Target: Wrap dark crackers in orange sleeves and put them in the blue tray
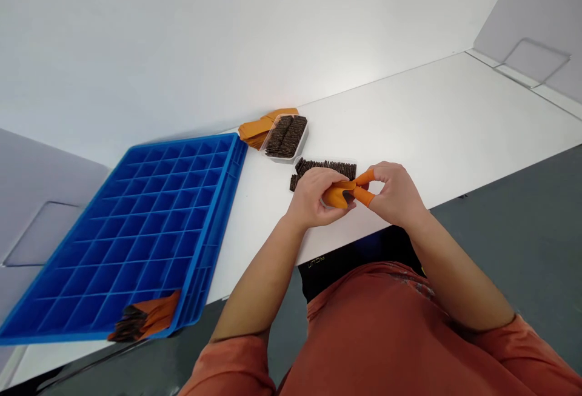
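Note:
My left hand [313, 197] and my right hand [394, 193] meet above the near edge of the white table [431, 129]. Both pinch a small orange piece with a dark part [340, 193] held between them. Orange finger cots cover the thumb and forefinger of my right hand. Just behind my hands lies a clear tray of dark flat pieces [325, 170]. A second clear tray of dark pieces [287, 136] sits farther back, next to a stack of orange pieces [261, 128].
A blue plastic tray with many square compartments [136, 226] fills the left of the table. A bundle of orange and dark pieces [145, 318] lies in its near corner. A white wall stands behind. Grey floor shows to the right.

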{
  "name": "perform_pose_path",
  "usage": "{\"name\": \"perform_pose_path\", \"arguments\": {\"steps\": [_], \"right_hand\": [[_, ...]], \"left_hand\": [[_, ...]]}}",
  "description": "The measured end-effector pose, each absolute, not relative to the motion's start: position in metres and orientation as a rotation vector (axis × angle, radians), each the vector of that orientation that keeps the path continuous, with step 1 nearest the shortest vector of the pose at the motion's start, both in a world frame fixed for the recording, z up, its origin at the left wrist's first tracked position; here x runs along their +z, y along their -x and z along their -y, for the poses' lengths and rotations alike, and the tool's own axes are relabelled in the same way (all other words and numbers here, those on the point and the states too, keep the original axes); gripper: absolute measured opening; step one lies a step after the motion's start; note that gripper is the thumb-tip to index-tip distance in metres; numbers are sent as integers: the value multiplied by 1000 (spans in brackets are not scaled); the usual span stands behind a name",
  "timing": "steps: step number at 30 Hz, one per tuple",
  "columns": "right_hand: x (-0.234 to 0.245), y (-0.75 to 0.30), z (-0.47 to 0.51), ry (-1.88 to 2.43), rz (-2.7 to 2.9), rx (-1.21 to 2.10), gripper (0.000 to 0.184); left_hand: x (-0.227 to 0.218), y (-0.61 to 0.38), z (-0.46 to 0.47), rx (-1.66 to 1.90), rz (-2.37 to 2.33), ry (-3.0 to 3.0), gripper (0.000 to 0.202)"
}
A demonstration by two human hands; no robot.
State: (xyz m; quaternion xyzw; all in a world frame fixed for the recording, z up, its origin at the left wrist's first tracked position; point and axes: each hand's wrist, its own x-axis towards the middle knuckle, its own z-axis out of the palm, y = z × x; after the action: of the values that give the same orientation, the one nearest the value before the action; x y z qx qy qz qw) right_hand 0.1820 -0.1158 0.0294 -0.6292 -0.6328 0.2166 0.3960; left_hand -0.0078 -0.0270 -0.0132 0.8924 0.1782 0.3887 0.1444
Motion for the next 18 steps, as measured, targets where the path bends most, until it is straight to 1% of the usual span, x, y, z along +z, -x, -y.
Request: {"name": "perform_pose_path", "arguments": {"steps": [1,3,5,6,11,16,18], "right_hand": [[31,-183,116,1602,1613,519,5],[34,-184,118,1633,1625,469,3],[36,-184,119,1670,1641,418,7],[36,-184,119,1685,1651,395,10],[29,-180,119,1763,1684,267,14],[24,-175,119,1825,1725,110,17],[24,-176,119,1824,1733,134,13]], "left_hand": [[-10,8,29,1093,-482,-2597,40],[-5,8,32,1075,-419,-2655,46],[-3,7,33,1084,-385,-2723,53],[-4,7,33,1089,-386,-2754,53],[-9,4,30,1108,-430,-2788,36],[-14,3,26,1173,-419,-2742,25],[-15,2,26,1150,-443,-2686,22]]}}
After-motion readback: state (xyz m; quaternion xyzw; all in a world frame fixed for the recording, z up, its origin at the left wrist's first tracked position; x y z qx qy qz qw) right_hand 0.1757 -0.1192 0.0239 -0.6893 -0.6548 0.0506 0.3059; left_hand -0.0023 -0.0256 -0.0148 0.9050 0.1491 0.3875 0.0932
